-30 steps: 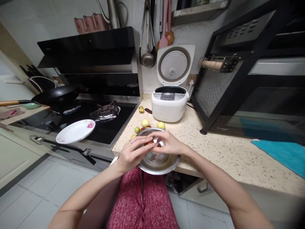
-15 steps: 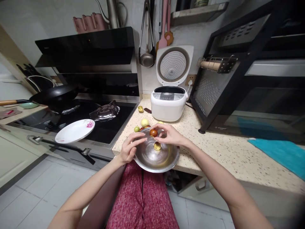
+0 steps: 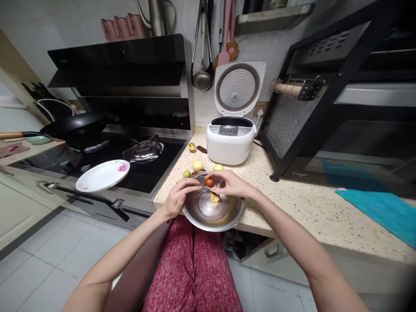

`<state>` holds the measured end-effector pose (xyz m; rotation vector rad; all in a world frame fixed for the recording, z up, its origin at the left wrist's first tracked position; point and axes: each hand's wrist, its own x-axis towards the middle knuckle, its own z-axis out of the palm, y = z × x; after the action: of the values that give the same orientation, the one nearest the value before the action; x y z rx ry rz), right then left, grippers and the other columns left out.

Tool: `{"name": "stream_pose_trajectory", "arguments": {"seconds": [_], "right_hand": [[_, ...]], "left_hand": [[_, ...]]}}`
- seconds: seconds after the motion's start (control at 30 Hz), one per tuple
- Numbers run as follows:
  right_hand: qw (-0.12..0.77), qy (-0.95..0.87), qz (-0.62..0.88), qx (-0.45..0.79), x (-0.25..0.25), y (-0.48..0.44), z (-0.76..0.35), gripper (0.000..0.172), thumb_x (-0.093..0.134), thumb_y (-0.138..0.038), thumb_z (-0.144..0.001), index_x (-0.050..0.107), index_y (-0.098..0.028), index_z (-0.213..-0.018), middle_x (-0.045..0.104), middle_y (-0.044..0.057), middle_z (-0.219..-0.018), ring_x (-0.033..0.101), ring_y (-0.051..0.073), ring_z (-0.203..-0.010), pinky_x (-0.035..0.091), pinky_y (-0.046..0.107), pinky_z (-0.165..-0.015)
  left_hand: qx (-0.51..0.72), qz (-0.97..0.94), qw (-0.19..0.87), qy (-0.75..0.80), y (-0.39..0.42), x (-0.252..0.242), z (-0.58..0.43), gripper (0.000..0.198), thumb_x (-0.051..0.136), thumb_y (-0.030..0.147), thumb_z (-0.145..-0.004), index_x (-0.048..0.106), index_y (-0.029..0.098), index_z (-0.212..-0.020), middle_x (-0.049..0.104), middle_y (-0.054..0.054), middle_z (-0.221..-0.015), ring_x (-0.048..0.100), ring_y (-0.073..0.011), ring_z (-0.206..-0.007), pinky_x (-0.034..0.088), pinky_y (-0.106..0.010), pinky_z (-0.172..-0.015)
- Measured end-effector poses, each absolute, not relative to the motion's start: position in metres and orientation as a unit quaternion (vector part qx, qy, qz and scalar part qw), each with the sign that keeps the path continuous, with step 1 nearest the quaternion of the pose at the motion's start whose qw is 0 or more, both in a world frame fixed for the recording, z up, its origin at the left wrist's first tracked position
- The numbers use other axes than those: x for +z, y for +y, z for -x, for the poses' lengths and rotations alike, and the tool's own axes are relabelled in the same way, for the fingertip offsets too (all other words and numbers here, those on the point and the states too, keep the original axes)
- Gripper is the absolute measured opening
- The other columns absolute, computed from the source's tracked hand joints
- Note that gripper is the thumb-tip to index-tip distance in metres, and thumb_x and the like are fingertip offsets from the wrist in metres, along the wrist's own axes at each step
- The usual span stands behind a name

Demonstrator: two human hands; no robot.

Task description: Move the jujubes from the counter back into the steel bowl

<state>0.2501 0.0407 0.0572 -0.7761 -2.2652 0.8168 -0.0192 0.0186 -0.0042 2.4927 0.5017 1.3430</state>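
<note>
One yellow fruit [image 3: 214,197] is lying in the bowl [image 3: 224,218]; right hand [image 3: 234,185] is pinching a red fruit [image 3: 209,182] above it in closed fingers, left hand [image 3: 177,200] is gripping the rim

You've got a small red-brown fruit [image 3: 209,182] held just above a shiny steel bowl [image 3: 208,219] overhanging the counter [image 3: 292,203] edge, w/ a yellowish piece [image 3: 215,197] lying inside.

— Left hand?
— Left hand [image 3: 177,198] centre frame, fingers loosely extended rightward; left forearm [image 3: 123,251] slants in from lower left.
— Right?
— Right hand [image 3: 232,184] just beside it, fingertips pinched together; right forearm [image 3: 292,242] enters from lower right.
</note>
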Motion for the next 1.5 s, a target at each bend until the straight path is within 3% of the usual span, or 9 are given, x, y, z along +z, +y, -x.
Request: {"name": "stream_pose_trajectory", "arguments": {"seconds": [0.1, 0.6, 0.8, 1.1, 1.33, 1.5], "right_hand": [[0.266, -0.873, 0.295, 0.283, 0.056, 0.041, -0.252, 0.033, 0.074, -0.023, -0.083, 0.071, -0.018, -0.115, 0.075, 0.007, -0.106, 0.067, 0.017, -0.079, 0.055, 0.029, -0.072], [0.178, -0.906, 0.304, 0.235, 0.06, 0.037, -0.251, 0.03, 0.072, -0.026, -0.087, 0.072, -0.018, -0.116, 0.076, 0.008, -0.108, 0.068, 0.022, -0.09, 0.049, 0.032, -0.08], [0.168, -0.912, 0.293, 0.233, 0.059, 0.037, -0.251, 0.013, 0.067, -0.022, -0.091, 0.075, -0.017, -0.099, 0.076, 0.005, -0.094, 0.066, 0.018, -0.079, 0.047, 0.028, -0.072], [0.181, -0.909, 0.295, 0.23, 0.055, 0.038, -0.25, 0.013, 0.065, -0.02, -0.093, 0.075, -0.017, -0.102, 0.078, 0.007, -0.102, 0.071, 0.021, -0.092, 0.052, 0.033, -0.085], [0.215, -0.907, 0.283, 0.223, 0.052, 0.041, -0.252, 0.015, 0.062, -0.021, -0.096, 0.075, -0.018, -0.101, 0.078, 0.007, -0.099, 0.071, 0.02, -0.089, 0.052, 0.032, -0.084], [0.221, -0.904, 0.284, 0.232, 0.052, 0.041, -0.252, 0.016, 0.061, -0.022, -0.097, 0.075, -0.017, -0.1, 0.078, 0.007, -0.097, 0.071, 0.02, -0.087, 0.053, 0.033, -0.083]], "left_hand": [[0.459, -0.86, 0.139, 0.177, 0.019, -0.006, 0.02, 0.065, 0.02, 0.055, -0.11, 0.068, 0.019, -0.134, 0.064, -0.015, -0.133, 0.059, -0.0277, -0.125, 0.044, -0.048, -0.113], [0.453, -0.858, 0.152, 0.187, 0.018, -0.003, 0.02, 0.066, 0.019, 0.055, -0.11, 0.07, 0.019, -0.129, 0.067, -0.014, -0.129, 0.06, -0.027, -0.124, 0.044, -0.046, -0.111], [0.45, -0.859, 0.151, 0.19, 0.017, -0.003, 0.02, 0.065, 0.019, 0.054, -0.11, 0.071, 0.019, -0.128, 0.067, -0.014, -0.128, 0.061, -0.0266, -0.123, 0.045, -0.044, -0.11], [0.452, -0.858, 0.153, 0.191, 0.016, -0.002, 0.02, 0.063, 0.02, 0.052, -0.11, 0.071, 0.019, -0.127, 0.068, -0.014, -0.128, 0.062, -0.027, -0.123, 0.046, -0.046, -0.11], [0.541, -0.743, 0.176, 0.353, 0.024, -0.002, 0.02, 0.04, 0.039, 0.04, -0.11, 0.066, 0.021, -0.131, 0.067, -0.013, -0.134, 0.061, -0.0261, -0.128, 0.046, -0.048, -0.114], [0.508, -0.727, 0.23, 0.4, 0.043, -0.015, 0.026, 0.044, 0.05, 0.044, -0.105, 0.056, 0.023, -0.144, 0.055, -0.014, -0.152, 0.052, -0.0279, -0.142, 0.045, -0.051, -0.119]]}}
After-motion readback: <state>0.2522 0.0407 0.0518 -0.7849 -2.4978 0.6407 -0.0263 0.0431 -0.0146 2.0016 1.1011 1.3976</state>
